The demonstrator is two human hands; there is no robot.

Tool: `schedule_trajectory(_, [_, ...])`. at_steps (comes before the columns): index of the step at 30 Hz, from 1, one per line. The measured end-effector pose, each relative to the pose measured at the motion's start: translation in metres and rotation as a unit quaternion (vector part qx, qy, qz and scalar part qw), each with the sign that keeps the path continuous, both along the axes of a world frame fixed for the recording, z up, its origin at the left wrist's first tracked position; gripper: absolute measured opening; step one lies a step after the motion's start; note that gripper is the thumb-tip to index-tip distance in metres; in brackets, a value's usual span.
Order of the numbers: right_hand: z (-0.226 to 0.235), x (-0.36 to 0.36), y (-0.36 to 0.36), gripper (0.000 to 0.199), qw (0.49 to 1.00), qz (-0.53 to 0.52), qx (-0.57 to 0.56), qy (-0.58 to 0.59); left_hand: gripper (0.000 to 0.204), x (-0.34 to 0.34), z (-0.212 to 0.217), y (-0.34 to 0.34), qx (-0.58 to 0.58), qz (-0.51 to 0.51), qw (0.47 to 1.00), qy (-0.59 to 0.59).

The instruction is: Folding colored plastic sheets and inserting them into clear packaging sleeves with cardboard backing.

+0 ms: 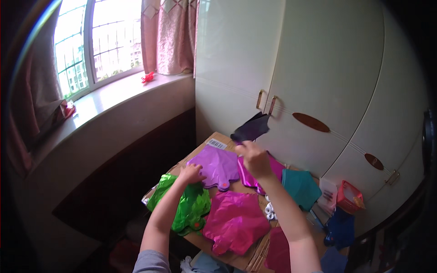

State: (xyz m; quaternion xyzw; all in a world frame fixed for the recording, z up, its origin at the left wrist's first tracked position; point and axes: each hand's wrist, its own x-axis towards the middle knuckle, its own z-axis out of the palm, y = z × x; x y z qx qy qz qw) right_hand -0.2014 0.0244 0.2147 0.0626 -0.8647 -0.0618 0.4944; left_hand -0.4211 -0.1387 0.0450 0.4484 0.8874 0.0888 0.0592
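In my right hand (255,158), lifted over the far side of the cardboard, is a dark purple-black flat foil balloon (251,127), pinched at its lower end. My left hand (192,173) rests between a lilac foil balloon (214,164) and a shiny green one (184,200), fingers loosely apart at the lilac one's edge. A large pink foil balloon (236,220) lies nearest me in the middle. Partly behind my right wrist is a magenta foil balloon (273,166), with a teal one (301,187) to its right. Small red dots mark the tabs of the lilac and green ones.
Brown cardboard (222,138) carries the balloons. White rolls (270,211) sit by my right forearm. At the right are a red basket (350,198), a pen (317,219) and dark blue foil (340,227). A white wardrobe (327,59) stands close behind; a windowsill (114,95) runs at left.
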Motion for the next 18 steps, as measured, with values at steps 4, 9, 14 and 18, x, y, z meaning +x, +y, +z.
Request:
schedule_trajectory(4, [-0.037, 0.002, -0.084, 0.007, 0.986, 0.109, 0.085, -0.099, 0.059, 0.028, 0.034, -0.069, 0.052, 0.009, 0.998, 0.030])
schedule_trajectory(9, [-0.142, -0.004, -0.161, 0.010, 0.950, 0.215, 0.087, -0.211, 0.065, 0.061, 0.017, -0.167, 0.058, 0.082, 0.995, 0.029])
schedule_trajectory(14, [-0.180, 0.002, -0.204, 0.011, 0.921, 0.271, 0.040, -0.278, 0.055, 0.061, -0.029, -0.217, 0.087, 0.037, 0.995, 0.021])
schedule_trajectory(18, [-0.190, 0.003, -0.201, 0.011, 0.920, 0.264, 0.020, -0.288, 0.053, 0.069, -0.018, -0.210, 0.150, 0.041, 0.987, -0.034])
